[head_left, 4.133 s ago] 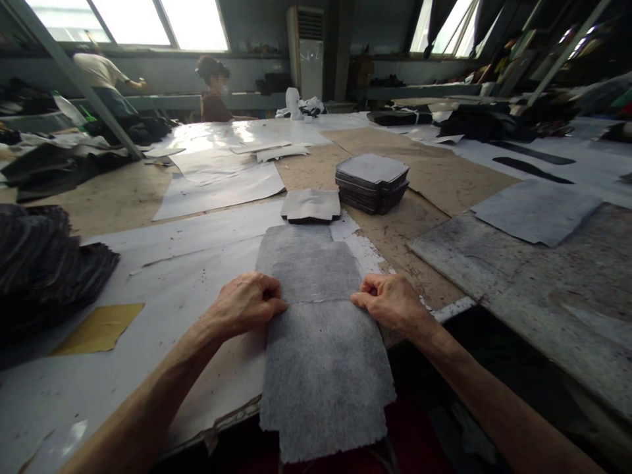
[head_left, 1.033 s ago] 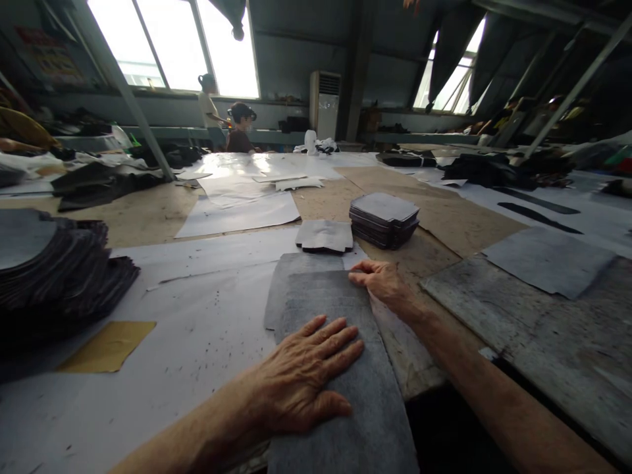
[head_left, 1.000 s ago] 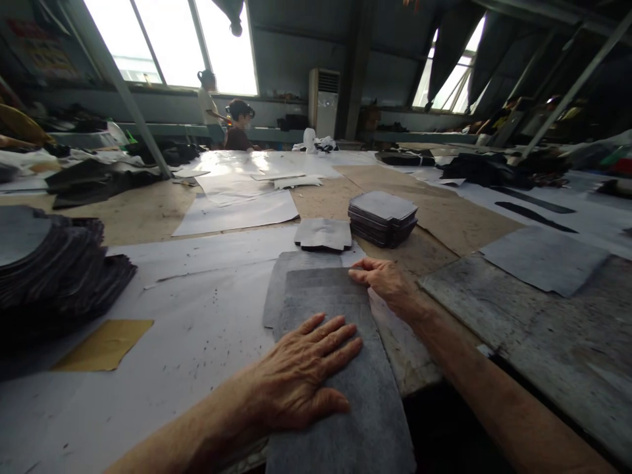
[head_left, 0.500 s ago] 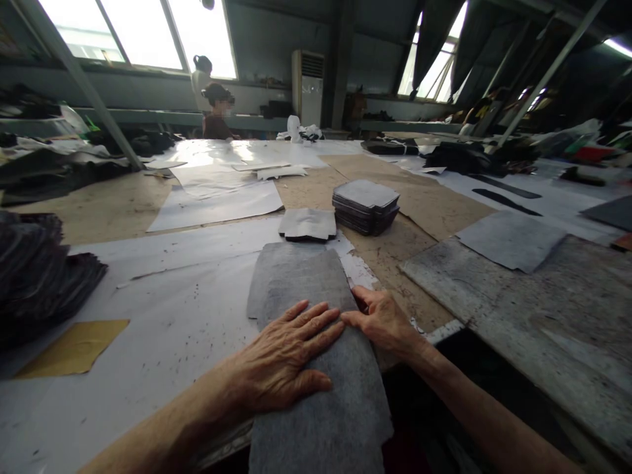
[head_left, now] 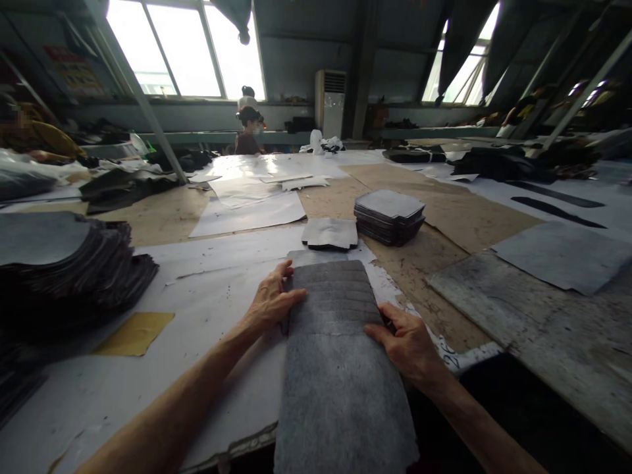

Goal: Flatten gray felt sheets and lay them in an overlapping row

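Observation:
A fanned stack of grey, felt-like cut pieces [head_left: 345, 388] lies in front of me, its near end extending past the table edge. Several stepped edges show across its far part. My left hand [head_left: 276, 296] grips the far left edge, thumb on top and fingers down the side. On the right edge, my right hand [head_left: 407, 342] has its thumb on top and its fingers curled beneath. Just beyond the stack sits a small pile of pale pieces [head_left: 330, 233]. To its right stands a taller, neat stack of grey pieces [head_left: 389, 216].
A high, uneven stack of dark pieces [head_left: 64, 263] stands at left, near a yellow-brown sheet [head_left: 135, 334]. White paper [head_left: 222, 382] covers much of the table. A worn grey board [head_left: 533, 316] lies at right beside a dark gap. Co-workers [head_left: 249, 135] are in the background.
My left hand has gone from lying flat on top to gripping the left edge. The pieces now show several stepped edges. My right hand stays on the right edge, and the view has turned left.

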{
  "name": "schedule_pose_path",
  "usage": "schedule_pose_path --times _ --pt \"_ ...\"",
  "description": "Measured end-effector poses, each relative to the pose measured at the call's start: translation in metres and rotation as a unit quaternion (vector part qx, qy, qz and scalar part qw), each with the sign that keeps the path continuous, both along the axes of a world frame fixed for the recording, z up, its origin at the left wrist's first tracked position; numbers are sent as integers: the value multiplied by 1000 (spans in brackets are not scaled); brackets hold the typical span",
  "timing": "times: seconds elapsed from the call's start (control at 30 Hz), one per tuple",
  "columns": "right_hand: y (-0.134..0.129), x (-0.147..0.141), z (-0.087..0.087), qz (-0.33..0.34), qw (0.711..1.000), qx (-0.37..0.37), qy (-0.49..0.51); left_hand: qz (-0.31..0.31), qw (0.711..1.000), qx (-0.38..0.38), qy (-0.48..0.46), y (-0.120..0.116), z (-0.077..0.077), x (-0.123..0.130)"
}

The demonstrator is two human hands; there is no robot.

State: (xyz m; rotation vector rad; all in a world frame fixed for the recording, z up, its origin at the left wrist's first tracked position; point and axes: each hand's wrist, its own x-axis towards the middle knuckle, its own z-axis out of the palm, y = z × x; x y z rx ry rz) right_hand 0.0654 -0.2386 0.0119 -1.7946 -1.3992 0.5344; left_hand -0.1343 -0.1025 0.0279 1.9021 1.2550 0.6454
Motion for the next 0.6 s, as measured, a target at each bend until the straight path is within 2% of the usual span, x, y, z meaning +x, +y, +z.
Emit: schedule_pose_path --times 0.1,0.3,0.4,0.5,0.57,0.6 --pt "0 0 0 -7 1000 -5 -1 15 1000 -18 3 1 2 3" --pt "2 1 -1 -17 1000 3 -2 34 996 -10 -76 -1 -4 -4" --pt "2 1 -1 -19 1000 6 -12 -8 999 -34 -36 -10 3 -10" --pt "3 2 -2 -12 1000 4 -11 -75 992 -103 14 -22 14 -12" --pt "5 1 -3 -11 1000 4 -8 -77 990 -101 53 -32 18 -9" --pt "5 1 -2 -14 1000 6 -8 -62 992 -70 86 -39 18 -6"
